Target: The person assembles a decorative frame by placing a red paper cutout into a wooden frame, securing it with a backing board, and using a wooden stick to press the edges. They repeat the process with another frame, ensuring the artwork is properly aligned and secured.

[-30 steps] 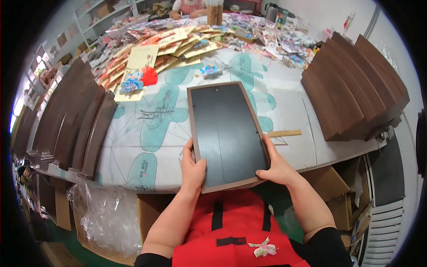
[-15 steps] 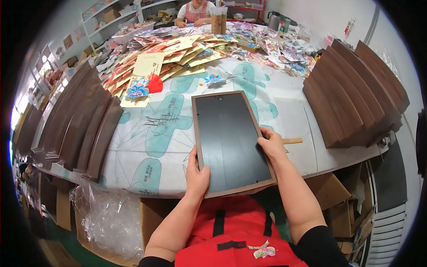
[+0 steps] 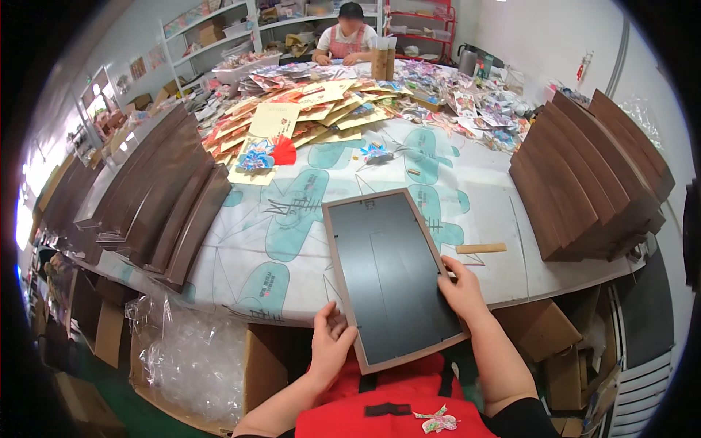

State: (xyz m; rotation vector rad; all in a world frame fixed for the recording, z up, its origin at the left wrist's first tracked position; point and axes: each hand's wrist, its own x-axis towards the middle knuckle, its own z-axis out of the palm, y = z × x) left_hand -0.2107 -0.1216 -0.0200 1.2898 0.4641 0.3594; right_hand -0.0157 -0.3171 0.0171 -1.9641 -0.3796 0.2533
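A brown picture frame (image 3: 337, 270) lies back side up, its black backing board (image 3: 394, 285) facing me and small metal tabs along the edges. It sits tilted over the table's near edge, its lower end above my red apron. My right hand (image 3: 461, 293) grips its right side, thumb on top and the other fingers partly hidden. Beside the lower left edge, my left hand (image 3: 334, 342) is loosely open, thumb close against the wood and fingers curled apart outside it. Right of the frame lies a flat wooden stick (image 3: 481, 248).
Brown frames stand stacked at left (image 3: 150, 193) and right (image 3: 584, 182). Beyond are a blue paper flower (image 3: 375, 152), a heap of cream cards (image 3: 307, 109) and colourful cutouts (image 3: 467, 109). A person (image 3: 347, 44) sits opposite. Below left, a carton holds clear plastic wrap (image 3: 190, 365).
The picture frame has come nearer my body and turned slightly, its lower end now past the table edge. My left hand has loosened from its left side; my right hand keeps hold. The view has shifted.
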